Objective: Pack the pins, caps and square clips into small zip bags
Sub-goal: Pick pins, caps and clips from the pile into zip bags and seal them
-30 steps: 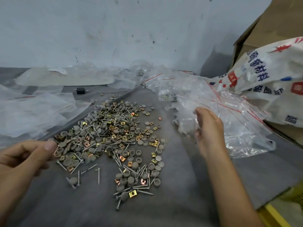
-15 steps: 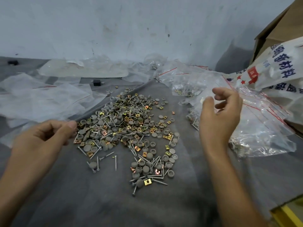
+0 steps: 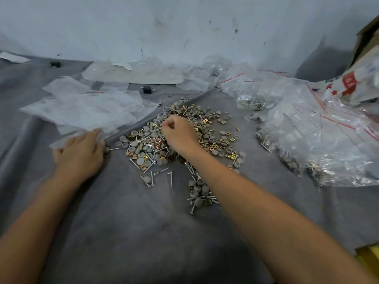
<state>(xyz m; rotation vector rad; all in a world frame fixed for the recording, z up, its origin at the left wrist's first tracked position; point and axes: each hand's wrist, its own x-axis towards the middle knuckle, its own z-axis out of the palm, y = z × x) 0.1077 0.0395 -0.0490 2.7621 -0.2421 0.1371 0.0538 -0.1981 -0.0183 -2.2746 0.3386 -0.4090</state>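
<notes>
From the head camera, a loose heap of small parts lies in the middle of a wrinkled grey cloth (image 3: 143, 232): round grey plastic caps (image 3: 140, 161), thin silver metal pins (image 3: 171, 179) and brass-coloured square metal clips (image 3: 128, 154), all mixed together. A smaller cluster of the same parts sits apart at five o'clock of the heap.

The right hand (image 3: 178, 134) is on top of the heap, toward its twelve o'clock side. Its fingers are curled tightly inward with the tips down among the parts; I cannot tell whether anything is pinched between them.

The left hand (image 3: 80, 152) lies palm down at nine o'clock of the heap, just beside its edge. Its fingers are stretched out nearly flat, and the fingertips (image 3: 96, 131) rest on the near edge of a spread of empty clear zip bags with red seal lines (image 3: 86, 111), which runs on toward ten o'clock.

At three o'clock of the heap lies a mound of clear zip bags already filled with parts (image 3: 307, 144). Beyond it, at two o'clock, are a white printed sack with red marks (image 3: 359, 83) and a brown cardboard box (image 3: 367, 33). A small black block (image 3: 147, 89) sits at twelve o'clock, before the scuffed white wall (image 3: 184, 27).
</notes>
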